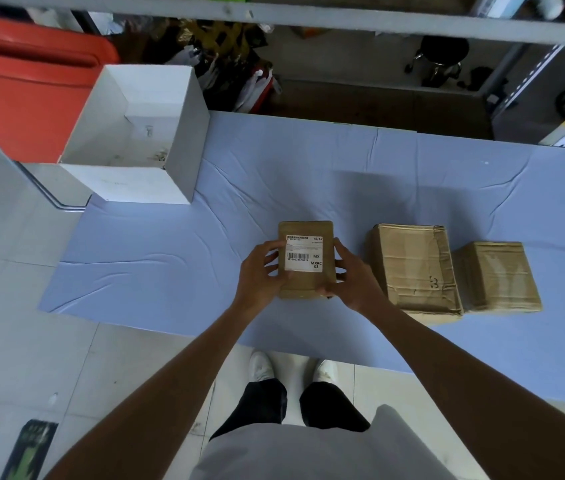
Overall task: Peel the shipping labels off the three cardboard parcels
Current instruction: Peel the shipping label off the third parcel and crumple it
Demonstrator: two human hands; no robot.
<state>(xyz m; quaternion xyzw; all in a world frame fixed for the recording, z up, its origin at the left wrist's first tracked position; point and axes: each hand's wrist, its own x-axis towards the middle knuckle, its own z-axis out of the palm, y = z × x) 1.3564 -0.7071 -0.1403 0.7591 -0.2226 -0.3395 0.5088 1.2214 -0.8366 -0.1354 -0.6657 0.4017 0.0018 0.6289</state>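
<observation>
A small brown cardboard parcel [303, 285] is held over the blue cloth, gripped on both sides. My left hand [260, 271] clasps its left edge and my right hand [352, 275] clasps its right edge and lower corner. A white shipping label [304, 252] with a barcode and "MX MXRC 03" is stuck flat on its top face. Right of it a larger taped parcel [412, 268] lies on the cloth, with no label showing on its top. A third, smaller parcel [497, 275] sits touching its right side, its top also bare.
An open white box [156, 188] stands at the cloth's back left corner. The blue cloth [205, 258] covers the work surface. A red bin [24, 84] lies beyond on the left, with clutter and a stool behind. Tiled floor and my feet are below.
</observation>
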